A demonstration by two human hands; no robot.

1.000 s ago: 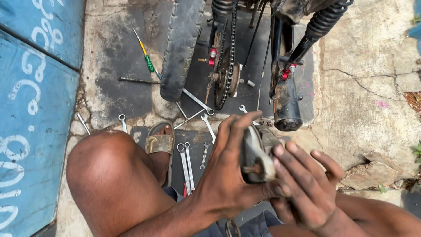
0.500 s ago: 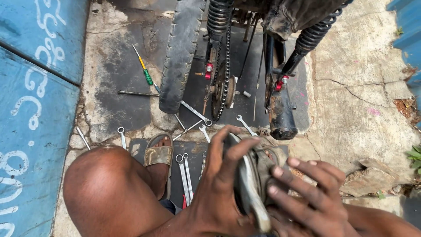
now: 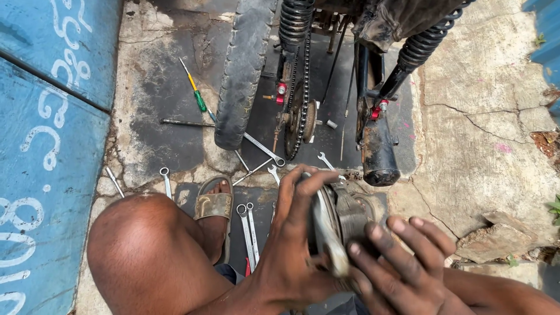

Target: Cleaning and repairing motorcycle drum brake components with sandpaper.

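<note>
**Round metal assembly gripped in both hands above the ground**

The left hand (image 3: 291, 245) clasps the drum-like metal part (image 3: 341, 219) from its near face; the right hand (image 3: 402, 262) cups its underside. It sits over the oily slab's near edge, behind the rear wheel (image 3: 245, 70); a firm, level two-handed grip guards against slipping

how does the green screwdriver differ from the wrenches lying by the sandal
The green screwdriver has a green and yellow handle with a thin shaft; the two wrenches by the sandal are bare silver metal with ring ends. The screwdriver lies slanted, left of the tyre; the wrenches lie side by side, nearer the left hand. Both rest on the ground, untouched.
</note>
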